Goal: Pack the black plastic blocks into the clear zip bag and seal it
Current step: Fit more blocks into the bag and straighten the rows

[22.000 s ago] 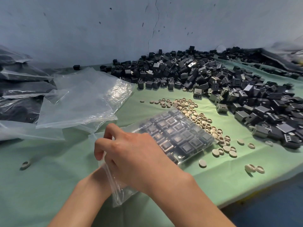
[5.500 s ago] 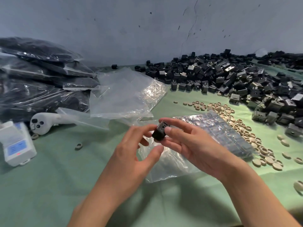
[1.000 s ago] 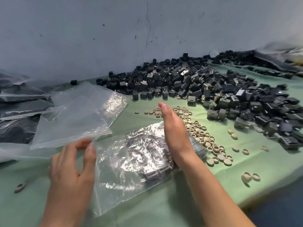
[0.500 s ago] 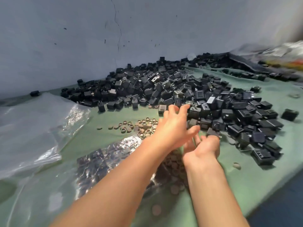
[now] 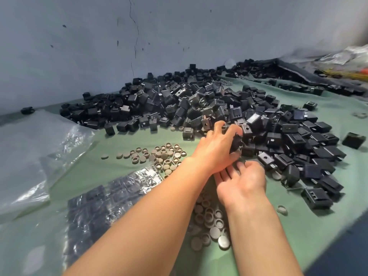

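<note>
A big pile of black plastic blocks [image 5: 199,108] covers the far and right side of the green cloth. At the pile's near edge my left hand [image 5: 215,150] has its fingers curled round a black block [image 5: 236,143]. My right hand [image 5: 243,180] lies just below it, palm up with relaxed fingers, holding nothing. The clear zip bag [image 5: 111,196], partly filled with rows of black blocks, lies flat on the cloth to the left of my forearms. Its mouth is not visible.
Beige round caps [image 5: 163,154] are scattered between bag and pile, and more caps [image 5: 209,222] lie under my forearms. Empty clear bags [image 5: 29,156] lie at the left. The table edge [image 5: 318,246] runs along the lower right. A grey wall stands behind.
The view swung right from the bag to the pile. My left hand, spread open half a second ago, now grips a block. My right hand has opened palm up beneath it.
</note>
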Demonstrator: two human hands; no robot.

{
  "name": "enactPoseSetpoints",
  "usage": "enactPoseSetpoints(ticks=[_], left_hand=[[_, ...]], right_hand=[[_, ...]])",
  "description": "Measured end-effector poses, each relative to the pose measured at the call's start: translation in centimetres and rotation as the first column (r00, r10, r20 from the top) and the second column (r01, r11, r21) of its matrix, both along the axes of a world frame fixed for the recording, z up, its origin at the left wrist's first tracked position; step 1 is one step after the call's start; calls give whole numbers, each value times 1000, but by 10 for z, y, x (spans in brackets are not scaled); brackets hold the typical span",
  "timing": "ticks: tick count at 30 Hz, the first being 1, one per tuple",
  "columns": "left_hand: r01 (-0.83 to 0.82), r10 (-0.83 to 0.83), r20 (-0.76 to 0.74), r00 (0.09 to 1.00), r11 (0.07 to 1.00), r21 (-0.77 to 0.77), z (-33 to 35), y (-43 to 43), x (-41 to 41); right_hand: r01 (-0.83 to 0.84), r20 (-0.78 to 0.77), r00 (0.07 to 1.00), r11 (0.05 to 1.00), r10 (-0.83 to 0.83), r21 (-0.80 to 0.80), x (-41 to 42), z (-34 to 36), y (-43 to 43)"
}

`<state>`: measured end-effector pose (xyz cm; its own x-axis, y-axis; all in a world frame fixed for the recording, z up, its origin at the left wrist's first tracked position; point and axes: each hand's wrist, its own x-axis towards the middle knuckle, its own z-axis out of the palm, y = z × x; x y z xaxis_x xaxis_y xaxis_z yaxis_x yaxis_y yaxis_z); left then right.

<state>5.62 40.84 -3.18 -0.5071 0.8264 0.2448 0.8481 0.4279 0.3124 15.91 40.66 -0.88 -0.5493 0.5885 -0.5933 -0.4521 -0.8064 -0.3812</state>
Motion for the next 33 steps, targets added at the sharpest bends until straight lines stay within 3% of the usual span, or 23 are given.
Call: enactPoseSetpoints(ticks=[5,15,17,19,21,23,25,27,30,33], left_hand=[[83,-87,52,995,994,66,2,0,-8],[15,-9,-33,999,980,199,-12,8,-9],[1,-21,58,998,949,316,-15,6,-10],[-105,-40,284,958,873,476,-11,4,-11],[-306,-84,553,829,760,574,-2,0,-13],[-487,-250,797,550,678,550,10,-7,-16],[-570,-456,866,204,664,484,24,-20,-19],[-604,-606,795,-37,647,465,37,-38,-20],[-620,-725,665,-181,609,495,54,-65,-14],[-594,-743,645,-179,604,531,71,-101,-2]], right_hand=[[-51,8,999,999,51,13,7,3,1],[-36,32,999,999,35,34,1,1,-2],[-42,41,998,999,41,27,0,0,-2],[-60,54,997,998,59,23,-1,-2,-1],[-89,70,994,996,87,27,-1,-2,-2],[-110,71,992,993,107,38,-1,-3,-3],[-114,69,991,993,111,42,-2,-2,-4],[-112,68,992,992,108,55,-1,0,-7],[-131,106,987,988,122,85,-3,3,-14],[-193,149,975,958,164,214,-2,13,-34]])
